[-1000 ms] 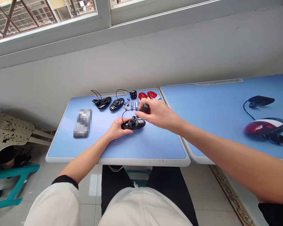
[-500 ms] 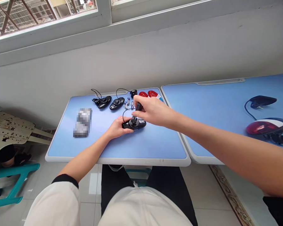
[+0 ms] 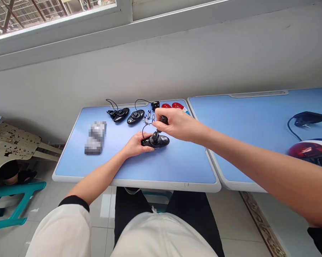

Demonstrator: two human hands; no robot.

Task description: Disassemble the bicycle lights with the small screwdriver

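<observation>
On the person's side of the batteries (image 3: 149,114): black oval housing (image 3: 164,142) | left hand (image 3: 137,144) pinches one end | right hand (image 3: 177,122), just beside the batteries, grips a black tool handle (image 3: 164,120) | judgement: brace the housing firmly, align the shaft, press steadily

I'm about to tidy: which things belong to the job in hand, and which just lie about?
Seemingly the job's:
black unit held by the left hand
dark-handled tool in the right hand
likely two similar black units, batteries, red covers
perhaps the red-and-white unit at right

Seemingly just lying about:
blurred-out object
teal stool
speckled chair
</observation>
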